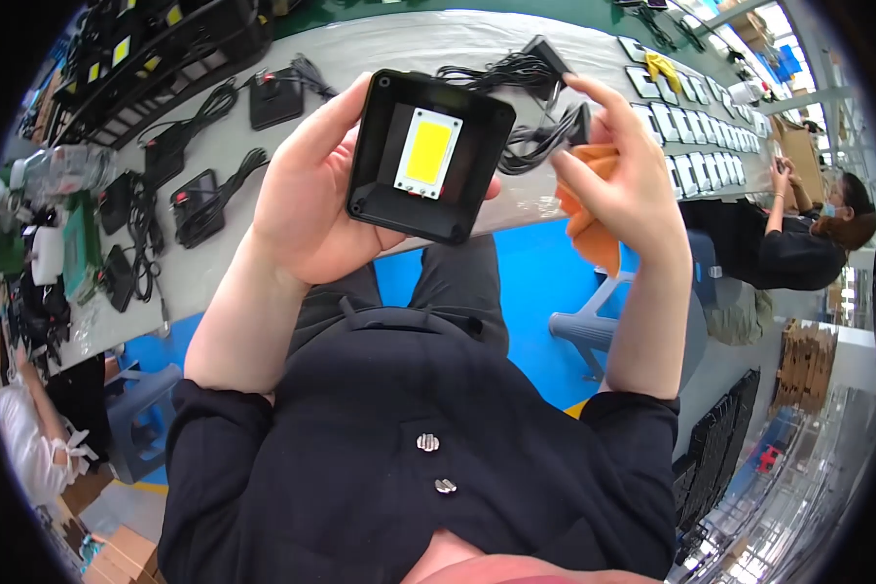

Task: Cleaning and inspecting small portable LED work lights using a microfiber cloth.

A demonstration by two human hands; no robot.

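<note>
My left hand (300, 200) is wrapped round a square black lamp housing (372, 177), its open face turned up toward me. Inside the housing sits a white plate carrying a yellow LED panel (430, 154), with small screws at its corners. On the right, my right hand (638, 195) is closed on an orange cloth (594, 237), which hangs below the palm. A coiled black cable (533, 146) lies at its thumb and fingers; whether they grip it I cannot tell. Its index fingertip is close to a black block (549, 60) with more cable.
Black lamps with coiled cables (202, 204) lie along the left of the grey worktable (380, 37). Rows of white plates (696, 127) and a yellow cloth (663, 70) are at the right. A co-worker (798, 234) sits there. Beside my legs stands a blue-grey stool (594, 321).
</note>
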